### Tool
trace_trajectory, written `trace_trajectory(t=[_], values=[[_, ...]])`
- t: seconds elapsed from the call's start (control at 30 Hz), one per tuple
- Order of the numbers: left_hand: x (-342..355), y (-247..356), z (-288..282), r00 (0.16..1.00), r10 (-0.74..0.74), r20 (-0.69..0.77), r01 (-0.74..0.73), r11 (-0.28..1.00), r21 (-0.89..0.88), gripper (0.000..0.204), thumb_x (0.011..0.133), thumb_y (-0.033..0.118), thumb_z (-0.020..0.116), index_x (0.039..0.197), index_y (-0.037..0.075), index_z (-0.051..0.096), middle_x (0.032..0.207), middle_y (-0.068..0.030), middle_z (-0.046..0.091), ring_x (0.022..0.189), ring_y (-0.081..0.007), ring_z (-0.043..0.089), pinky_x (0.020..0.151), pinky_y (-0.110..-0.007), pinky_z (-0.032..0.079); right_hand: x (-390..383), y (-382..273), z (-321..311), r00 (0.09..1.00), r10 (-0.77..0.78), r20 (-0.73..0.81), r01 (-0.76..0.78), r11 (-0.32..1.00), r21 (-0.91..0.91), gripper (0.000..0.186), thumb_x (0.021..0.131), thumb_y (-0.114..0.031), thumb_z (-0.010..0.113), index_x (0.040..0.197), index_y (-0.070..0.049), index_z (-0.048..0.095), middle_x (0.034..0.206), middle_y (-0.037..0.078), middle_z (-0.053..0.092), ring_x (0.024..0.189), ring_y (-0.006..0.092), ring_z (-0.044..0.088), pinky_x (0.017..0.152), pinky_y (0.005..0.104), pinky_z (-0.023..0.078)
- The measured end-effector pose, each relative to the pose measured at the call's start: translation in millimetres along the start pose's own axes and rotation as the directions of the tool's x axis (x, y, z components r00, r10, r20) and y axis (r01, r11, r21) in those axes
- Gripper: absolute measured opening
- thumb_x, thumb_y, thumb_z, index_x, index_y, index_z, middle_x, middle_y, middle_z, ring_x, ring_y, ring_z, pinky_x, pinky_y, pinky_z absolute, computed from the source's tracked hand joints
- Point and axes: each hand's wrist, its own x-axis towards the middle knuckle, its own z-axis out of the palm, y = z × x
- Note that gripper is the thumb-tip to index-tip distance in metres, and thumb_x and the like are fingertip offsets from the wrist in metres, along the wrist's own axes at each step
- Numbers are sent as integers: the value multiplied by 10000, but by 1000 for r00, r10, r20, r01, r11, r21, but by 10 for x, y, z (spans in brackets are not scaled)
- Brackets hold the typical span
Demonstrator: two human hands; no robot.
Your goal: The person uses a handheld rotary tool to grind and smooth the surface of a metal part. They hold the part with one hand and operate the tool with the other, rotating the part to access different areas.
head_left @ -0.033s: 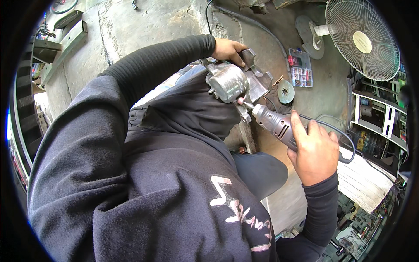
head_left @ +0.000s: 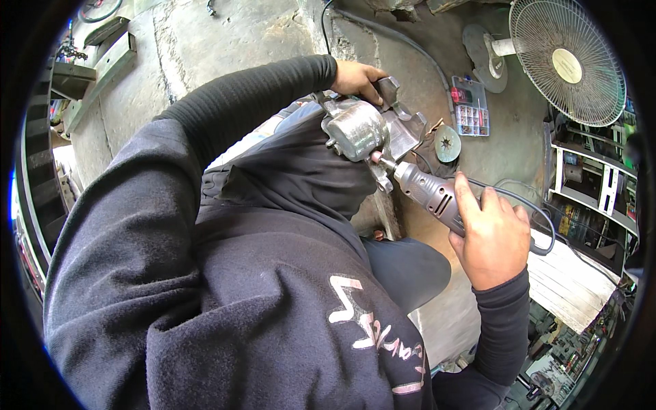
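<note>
A silvery metal brake caliper (head_left: 357, 130) with a rounded cylinder body rests at my lap, over the dark cloth of my clothing. My left hand (head_left: 358, 80) grips its far edge, the thumb bent over the metal. From the right, my right hand (head_left: 495, 236) is wrapped round a grey rotary tool (head_left: 432, 195) with vent slots. The tool's small pinkish grinding tip (head_left: 376, 158) meets the near right side of the caliper. Whether the tip is spinning cannot be told.
A pedestal fan (head_left: 567, 66) stands at the far right. Near it lie a clear compartment box (head_left: 471, 113) of small parts and a round disc (head_left: 447, 143). The tool's black cord (head_left: 547, 225) loops by my right wrist. Metal shelving (head_left: 594, 174) lines the right side.
</note>
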Motion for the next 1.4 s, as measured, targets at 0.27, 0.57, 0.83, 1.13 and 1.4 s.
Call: trace_trajectory(t=[0.27,0.57,0.83,1.13,1.4], values=[[101,-91,-60,999,-2,-32,3,999,35,549,904,204,702,1367,-18,507,1179,-104,682,1038,-152,614,930,-299,488,84,36,-3,1000,1,-12,-1,1000,-6,871,583,-186,877,1385,-169,537,963,102,633,891,259,653,749,409,470],[13,30,-30,998,-10,-54,12,999,45,522,898,190,706,1331,-30,517,1160,-107,686,1023,-156,616,922,-304,491,115,63,-39,1000,-11,-8,11,1000,3,858,588,-181,876,1378,-166,543,958,99,634,900,264,655,750,412,473],[-1,70,-52,1000,-17,-7,18,998,64,664,914,211,701,1436,-57,391,1221,-134,657,1096,-169,597,981,-293,463,124,82,-28,1000,-15,-16,15,1000,24,852,585,-180,877,1370,-161,547,947,99,634,889,267,657,748,418,476],[40,-43,-48,998,48,-30,-47,998,40,499,905,182,695,1314,-44,521,1146,-105,686,1023,-159,610,932,-308,484,114,81,-54,1000,3,1,-3,1000,10,831,598,-198,871,1363,-160,549,961,96,637,884,261,663,751,414,478],[67,-69,-70,999,-13,31,14,1000,-12,514,941,152,672,1382,-11,464,1195,-87,662,1083,-133,588,973,-283,472,127,294,40,997,75,-20,-77,994,-78,811,607,-174,859,1358,-159,553,934,110,627,843,289,668,735,427,504]])
